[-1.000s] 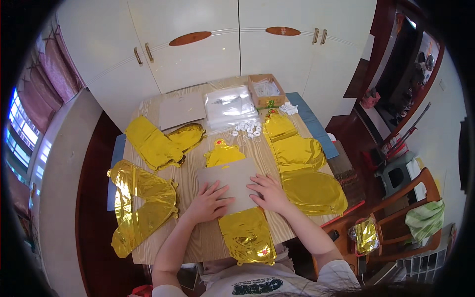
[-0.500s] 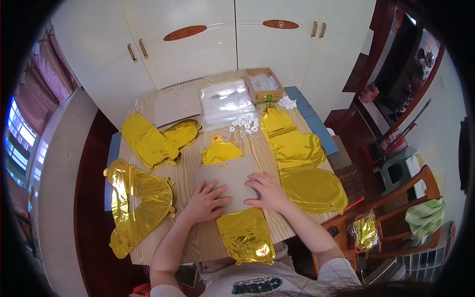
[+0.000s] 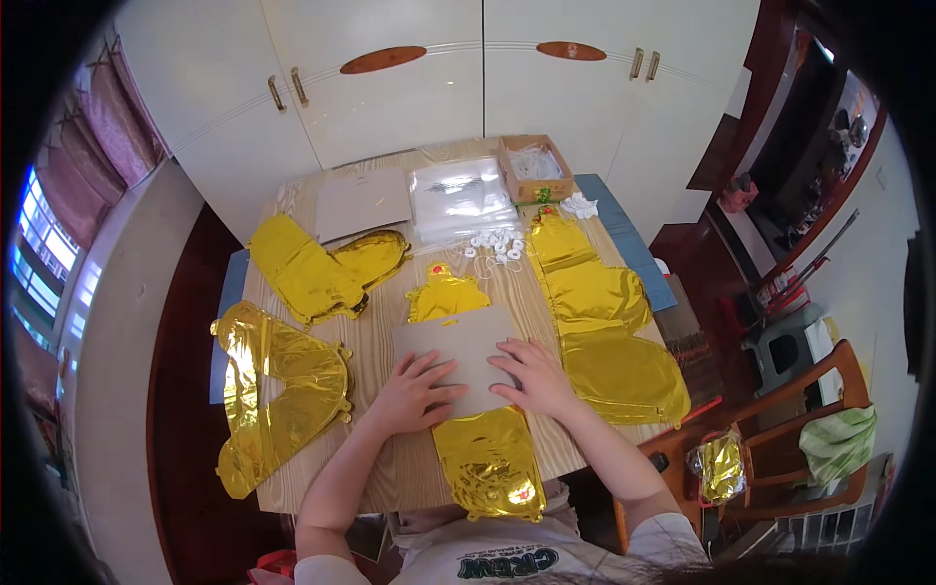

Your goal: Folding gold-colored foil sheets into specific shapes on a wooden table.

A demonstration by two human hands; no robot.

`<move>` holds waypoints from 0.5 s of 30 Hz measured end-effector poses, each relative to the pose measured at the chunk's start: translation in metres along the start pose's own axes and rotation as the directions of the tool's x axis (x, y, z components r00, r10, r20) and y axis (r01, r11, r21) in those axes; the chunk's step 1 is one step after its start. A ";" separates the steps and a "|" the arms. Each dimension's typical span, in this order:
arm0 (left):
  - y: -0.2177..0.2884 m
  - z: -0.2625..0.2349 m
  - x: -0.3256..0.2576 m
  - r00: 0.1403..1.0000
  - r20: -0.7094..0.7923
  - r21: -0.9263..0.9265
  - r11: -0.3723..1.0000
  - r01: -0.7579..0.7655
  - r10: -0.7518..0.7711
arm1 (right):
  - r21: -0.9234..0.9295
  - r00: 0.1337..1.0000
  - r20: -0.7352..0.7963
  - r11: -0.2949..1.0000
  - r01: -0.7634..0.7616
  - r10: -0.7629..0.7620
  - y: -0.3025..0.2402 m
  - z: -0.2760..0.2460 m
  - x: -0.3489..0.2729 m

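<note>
A grey cardboard sheet (image 3: 478,334) lies across the middle of a gold foil balloon, flat and uninflated. The balloon's crown-like top (image 3: 447,295) sticks out beyond the sheet's far edge, and its wider gold part (image 3: 487,456) hangs out on the near side toward the table edge. My left hand (image 3: 417,394) rests on the left part of the cardboard with its fingers spread. On the right side, my right hand (image 3: 536,378) lies on the sheet, fingers stretched out. The balloon's middle is hidden under the cardboard.
Flat gold foil balloons lie at the far left (image 3: 297,268), near left (image 3: 288,390) and right (image 3: 609,336). Along the back are cardboard sheets (image 3: 363,203), clear plastic bags (image 3: 460,200), white ribbon rolls (image 3: 497,246) and an open carton (image 3: 538,193). A wooden chair (image 3: 850,375) stands right.
The view has swung slightly left, so the table's things sit farther right in the picture. Both hands stay on the cardboard, with little visible movement.
</note>
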State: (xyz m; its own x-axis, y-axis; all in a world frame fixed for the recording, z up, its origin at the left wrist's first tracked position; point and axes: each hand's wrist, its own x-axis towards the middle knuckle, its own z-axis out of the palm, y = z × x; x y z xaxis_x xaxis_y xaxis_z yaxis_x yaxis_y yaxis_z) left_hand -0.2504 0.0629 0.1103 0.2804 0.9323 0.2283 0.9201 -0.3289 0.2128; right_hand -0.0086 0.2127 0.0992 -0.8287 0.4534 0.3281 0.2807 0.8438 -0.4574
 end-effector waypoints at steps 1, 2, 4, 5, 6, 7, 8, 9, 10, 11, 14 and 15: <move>0.000 0.001 0.000 1.000 -0.005 0.006 1.000 -0.003 0.003 | 0.000 1.000 0.002 1.000 -0.002 0.002 -0.001 0.000 0.000; -0.001 0.002 0.000 1.000 -0.009 0.012 1.000 -0.005 0.005 | -0.001 1.000 0.004 1.000 -0.004 0.004 -0.001 -0.001 0.000; -0.002 0.004 -0.001 1.000 -0.017 0.023 1.000 -0.009 0.009 | -0.010 1.000 -0.006 1.000 0.000 0.000 -0.001 0.001 0.000; -0.002 0.005 -0.001 1.000 -0.022 0.026 1.000 -0.012 0.012 | -0.015 1.000 -0.011 1.000 0.002 -0.002 0.000 0.002 0.000; -0.002 0.005 0.000 0.999 -0.028 0.028 0.999 -0.017 0.017 | -0.014 1.000 -0.011 1.000 0.001 -0.001 0.000 0.002 0.000; -0.002 0.005 -0.001 1.000 -0.029 0.024 1.000 -0.012 0.013 | -0.014 1.000 -0.012 1.000 0.000 0.000 -0.001 0.001 0.000; -0.002 0.004 -0.001 1.000 -0.029 0.019 1.000 -0.008 0.009 | -0.014 1.000 -0.012 1.000 -0.001 0.001 -0.001 0.001 0.000; -0.002 0.004 0.000 0.999 -0.031 0.014 1.000 -0.008 0.008 | -0.013 1.000 -0.015 1.000 0.002 -0.002 -0.001 0.001 0.000; -0.002 0.003 0.000 1.000 -0.025 0.014 1.000 -0.005 0.006 | -0.013 1.000 -0.018 1.000 0.004 -0.005 0.000 0.002 0.000; -0.002 0.002 0.000 1.000 -0.018 0.014 1.000 -0.003 0.004 | -0.013 1.000 -0.021 1.000 0.007 -0.007 0.000 0.003 -0.001; -0.002 0.001 0.000 1.000 -0.011 0.005 1.000 -0.001 0.001 | -0.011 1.000 -0.019 1.000 0.006 -0.006 0.001 0.002 0.000; -0.002 0.001 0.000 1.000 -0.009 0.002 1.000 0.000 0.000 | -0.012 1.000 -0.017 1.000 0.005 -0.005 0.001 0.003 0.000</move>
State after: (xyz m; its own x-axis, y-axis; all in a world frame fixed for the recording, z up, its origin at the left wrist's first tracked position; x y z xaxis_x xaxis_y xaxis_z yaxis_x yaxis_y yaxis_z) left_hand -0.2522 0.0633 0.1088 0.2780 0.9309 0.2370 0.9207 -0.3286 0.2107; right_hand -0.0097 0.2128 0.0962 -0.8218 0.4540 0.3441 0.2827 0.8494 -0.4456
